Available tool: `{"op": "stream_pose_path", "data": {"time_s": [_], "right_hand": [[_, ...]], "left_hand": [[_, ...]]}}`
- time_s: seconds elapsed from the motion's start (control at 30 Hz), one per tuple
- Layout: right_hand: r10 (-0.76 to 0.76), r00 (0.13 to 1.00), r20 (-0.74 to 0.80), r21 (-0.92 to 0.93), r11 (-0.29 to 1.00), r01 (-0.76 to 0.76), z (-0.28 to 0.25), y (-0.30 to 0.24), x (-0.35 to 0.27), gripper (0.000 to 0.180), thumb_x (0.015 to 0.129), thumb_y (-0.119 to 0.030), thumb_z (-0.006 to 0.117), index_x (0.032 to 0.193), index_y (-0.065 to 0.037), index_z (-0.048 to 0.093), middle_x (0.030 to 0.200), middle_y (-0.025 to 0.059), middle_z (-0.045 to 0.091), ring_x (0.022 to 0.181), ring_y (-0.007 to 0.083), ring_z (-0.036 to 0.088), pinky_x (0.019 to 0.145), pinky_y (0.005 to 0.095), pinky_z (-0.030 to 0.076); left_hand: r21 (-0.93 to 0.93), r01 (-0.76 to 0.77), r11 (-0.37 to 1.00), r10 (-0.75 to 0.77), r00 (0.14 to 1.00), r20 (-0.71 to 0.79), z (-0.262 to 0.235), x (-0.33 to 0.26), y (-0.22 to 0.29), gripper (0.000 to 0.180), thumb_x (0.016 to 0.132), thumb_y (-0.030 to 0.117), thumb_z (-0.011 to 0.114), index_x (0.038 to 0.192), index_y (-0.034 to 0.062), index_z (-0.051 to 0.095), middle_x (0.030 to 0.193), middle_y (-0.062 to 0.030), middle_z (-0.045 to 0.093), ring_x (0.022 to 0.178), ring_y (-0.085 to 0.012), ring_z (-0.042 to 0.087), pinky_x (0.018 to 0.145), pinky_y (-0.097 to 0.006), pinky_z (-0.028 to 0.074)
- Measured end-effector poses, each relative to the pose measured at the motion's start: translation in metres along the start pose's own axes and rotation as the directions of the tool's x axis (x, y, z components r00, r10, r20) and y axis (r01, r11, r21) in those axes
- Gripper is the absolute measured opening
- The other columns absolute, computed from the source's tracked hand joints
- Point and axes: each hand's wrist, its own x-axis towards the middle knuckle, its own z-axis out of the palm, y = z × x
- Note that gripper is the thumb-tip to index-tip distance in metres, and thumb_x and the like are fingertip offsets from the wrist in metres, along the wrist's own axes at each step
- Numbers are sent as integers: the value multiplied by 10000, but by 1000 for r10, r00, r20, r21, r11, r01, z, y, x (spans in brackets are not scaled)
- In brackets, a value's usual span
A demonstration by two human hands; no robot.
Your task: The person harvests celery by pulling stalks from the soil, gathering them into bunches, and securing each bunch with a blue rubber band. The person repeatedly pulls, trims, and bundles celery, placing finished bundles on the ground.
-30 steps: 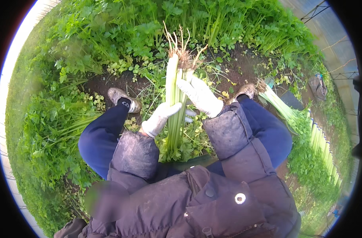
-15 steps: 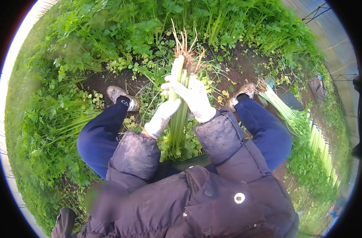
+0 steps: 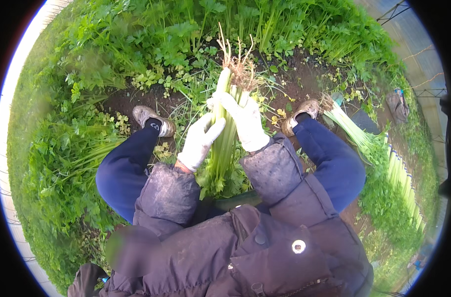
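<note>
A bunch of celery-like stalks (image 3: 224, 143) with pale green stems points away from me, its muddy roots (image 3: 240, 69) at the far end and its leaves near my lap. My right hand (image 3: 245, 121), in a white glove, is wrapped around the stalks just below the roots. My left hand (image 3: 200, 141), also gloved in white, rests against the left side of the stems lower down, thumb raised. Both dark padded sleeves come up from the lower edge. I am crouching, knees apart.
My two shoes (image 3: 151, 119) (image 3: 302, 111) stand on bare dark soil (image 3: 304, 84). Leafy green plants (image 3: 136, 39) grow beyond and to the left. A pulled bunch of stalks (image 3: 356, 133) lies at my right, beside a row of laid-out bunches (image 3: 401, 178).
Both hands have shifted with the bunch slightly up and to the right; my right hand has slid closer to the roots. My left hand has opened a little against the stems.
</note>
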Motion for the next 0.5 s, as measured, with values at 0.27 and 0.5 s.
{"op": "stream_pose_path", "data": {"time_s": [0.27,0.5], "right_hand": [[60,995,-74,-153,986,-71,0,-1,-5,226,979,-200,693,1121,-26,689,1112,79,723,960,132,682,841,282,538],[-17,1000,-5,-178,984,16,-12,-2,-3,313,1024,-271,621,1203,-21,681,1088,54,723,924,110,659,821,275,520]], "left_hand": [[-250,23,968,-51,993,-107,2,3,-2,316,1007,279,656,1107,-20,679,914,12,679,791,-51,544,714,-247,459],[-6,14,1000,-15,999,-43,-8,7,-12,346,1003,279,636,1149,-29,696,832,-19,670,716,-87,538,656,-273,452]]}}
